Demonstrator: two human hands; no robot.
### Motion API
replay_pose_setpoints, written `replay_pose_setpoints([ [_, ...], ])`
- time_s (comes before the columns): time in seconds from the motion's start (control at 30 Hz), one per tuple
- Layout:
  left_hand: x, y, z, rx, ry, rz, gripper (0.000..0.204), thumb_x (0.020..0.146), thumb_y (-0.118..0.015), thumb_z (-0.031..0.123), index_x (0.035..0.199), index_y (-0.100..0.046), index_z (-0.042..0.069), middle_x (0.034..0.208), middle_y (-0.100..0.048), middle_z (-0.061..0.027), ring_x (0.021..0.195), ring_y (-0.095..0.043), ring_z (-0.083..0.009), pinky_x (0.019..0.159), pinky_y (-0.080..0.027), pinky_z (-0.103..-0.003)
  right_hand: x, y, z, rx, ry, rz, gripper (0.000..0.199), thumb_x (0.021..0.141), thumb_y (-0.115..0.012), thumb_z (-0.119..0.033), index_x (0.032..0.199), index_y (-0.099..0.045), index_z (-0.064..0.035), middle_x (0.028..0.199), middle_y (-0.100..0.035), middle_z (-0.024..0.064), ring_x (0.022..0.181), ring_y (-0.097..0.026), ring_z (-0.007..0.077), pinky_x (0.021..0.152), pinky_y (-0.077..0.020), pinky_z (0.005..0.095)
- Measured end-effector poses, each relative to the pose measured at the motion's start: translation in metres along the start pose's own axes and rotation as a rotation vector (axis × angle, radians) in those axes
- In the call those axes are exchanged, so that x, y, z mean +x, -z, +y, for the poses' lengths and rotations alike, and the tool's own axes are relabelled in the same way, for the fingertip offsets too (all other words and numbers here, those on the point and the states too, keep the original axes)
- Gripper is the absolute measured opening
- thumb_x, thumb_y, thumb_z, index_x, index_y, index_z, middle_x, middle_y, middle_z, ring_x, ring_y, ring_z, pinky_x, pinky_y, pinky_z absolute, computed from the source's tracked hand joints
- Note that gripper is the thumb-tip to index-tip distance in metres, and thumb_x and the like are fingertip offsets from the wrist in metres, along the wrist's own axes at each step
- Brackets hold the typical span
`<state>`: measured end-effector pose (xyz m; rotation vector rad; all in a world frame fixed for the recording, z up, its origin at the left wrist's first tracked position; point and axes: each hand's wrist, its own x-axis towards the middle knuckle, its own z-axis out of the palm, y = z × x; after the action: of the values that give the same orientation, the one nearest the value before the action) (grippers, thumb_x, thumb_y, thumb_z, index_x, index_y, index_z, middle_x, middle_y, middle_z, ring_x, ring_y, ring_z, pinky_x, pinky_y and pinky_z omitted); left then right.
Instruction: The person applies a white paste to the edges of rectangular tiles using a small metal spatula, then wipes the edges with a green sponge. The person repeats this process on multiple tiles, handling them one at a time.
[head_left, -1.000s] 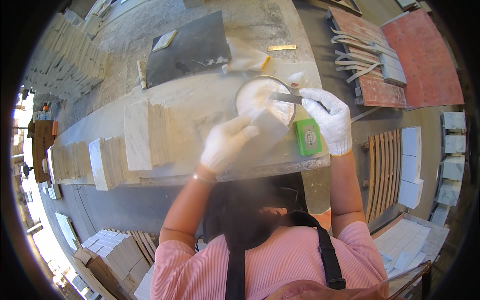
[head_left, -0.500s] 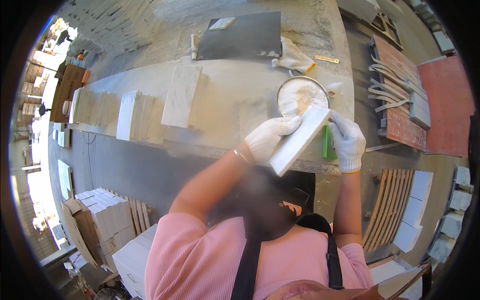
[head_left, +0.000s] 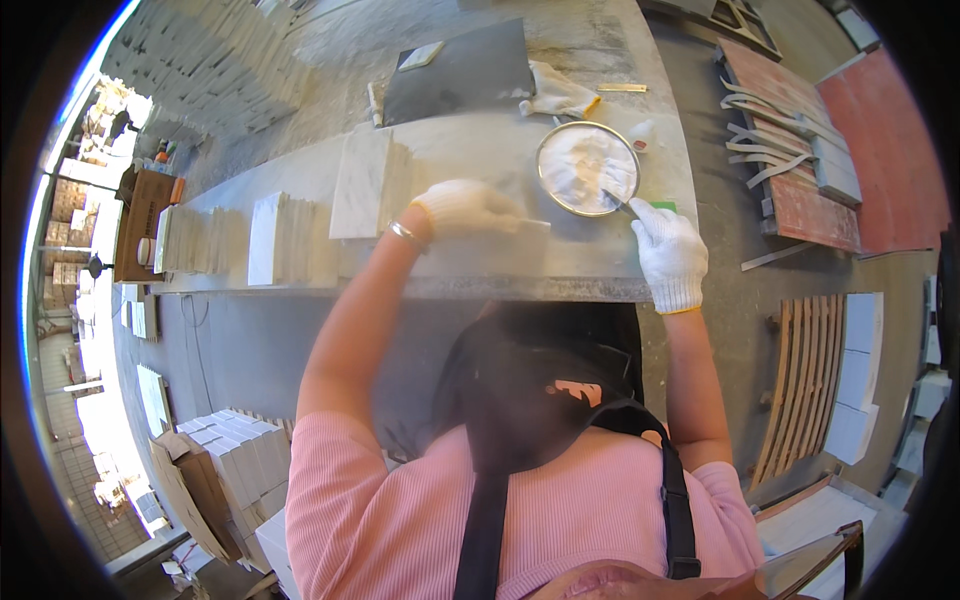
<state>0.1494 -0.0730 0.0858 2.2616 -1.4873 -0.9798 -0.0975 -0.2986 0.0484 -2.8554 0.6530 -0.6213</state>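
My right hand (head_left: 670, 252), in a white knit glove, grips a narrow grey metal tool (head_left: 613, 197). The tool's end dips into white powder or paste in a round metal-rimmed bowl (head_left: 541, 183); its exact kind is hard to make out. My left hand (head_left: 468, 207), also gloved, is over the table to the left of the bowl, smeared by motion. By its fingertips lies a pale flat slab (head_left: 530, 238), blurred against the table. Left of that hand stand upright marble tiles (head_left: 362, 185) in a stack.
More upright tile stacks (head_left: 265, 238) run along the table's left. Beyond the bowl lie a spare glove (head_left: 556, 92) and a dark sheet (head_left: 460, 75) with a small tile on it. A green object (head_left: 660, 206) shows behind my right hand. Wooden pallets (head_left: 800, 390) stand at right.
The marble tile held in both hands is no longer in them. My left hand has moved left and farther over the table; the right has taken hold of the tool in the bowl.
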Motion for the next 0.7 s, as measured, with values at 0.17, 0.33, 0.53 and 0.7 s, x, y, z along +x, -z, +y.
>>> replay_pose_setpoints([
  [0.17, 0.023, 0.001, 0.004, 0.141, -0.083, -0.031, 0.039, 0.093, -0.065, 0.042, 0.113, -0.079, 0.012, 0.112, -0.076, -0.0146, 0.104, -0.070, -0.0354, 0.094, -0.053, -0.044, 0.001, 0.002, -0.007, -0.020, -0.091, -0.025, 0.020, 0.088, -0.076, -0.027, 0.107, -0.077, -0.0225, 0.095, -0.075, 0.0053, 0.086, -0.071, 0.0298, 0.074, -0.0574, 0.0432],
  [0.33, 0.024, -0.025, 0.005, 0.148, -0.152, 0.148, 0.030, 0.090, -0.070, 0.034, 0.112, -0.080, 0.016, 0.117, -0.075, -0.0098, 0.110, -0.068, -0.0327, 0.098, -0.052, -0.043, -0.002, 0.015, -0.006, 0.114, -0.139, 0.111, 0.016, 0.091, -0.072, -0.025, 0.106, -0.075, -0.0192, 0.096, -0.075, 0.0084, 0.087, -0.071, 0.0329, 0.074, -0.0565, 0.0456],
  [0.53, -0.003, -0.076, -0.003, 0.173, 0.187, 0.756, 0.042, 0.090, -0.073, 0.041, 0.127, -0.074, 0.022, 0.147, -0.060, -0.0110, 0.135, -0.054, -0.0362, 0.107, -0.048, -0.049, -0.020, 0.024, -0.015, 0.345, -0.239, 0.119, 0.015, 0.091, -0.076, -0.019, 0.105, -0.074, -0.0150, 0.092, -0.075, 0.0094, 0.082, -0.072, 0.0301, 0.074, -0.0565, 0.0366],
  [0.7, -0.011, -0.113, 0.004, 0.150, 0.295, 0.743, 0.057, 0.095, -0.066, 0.048, 0.147, -0.059, 0.026, 0.161, -0.044, -0.0140, 0.147, -0.040, -0.0449, 0.116, -0.034, -0.063, -0.032, 0.015, -0.026, 0.693, -0.328, -0.048, 0.013, 0.095, -0.074, -0.016, 0.105, -0.072, -0.0090, 0.092, -0.072, 0.0090, 0.081, -0.068, 0.0170, 0.079, -0.0543, 0.0314],
])
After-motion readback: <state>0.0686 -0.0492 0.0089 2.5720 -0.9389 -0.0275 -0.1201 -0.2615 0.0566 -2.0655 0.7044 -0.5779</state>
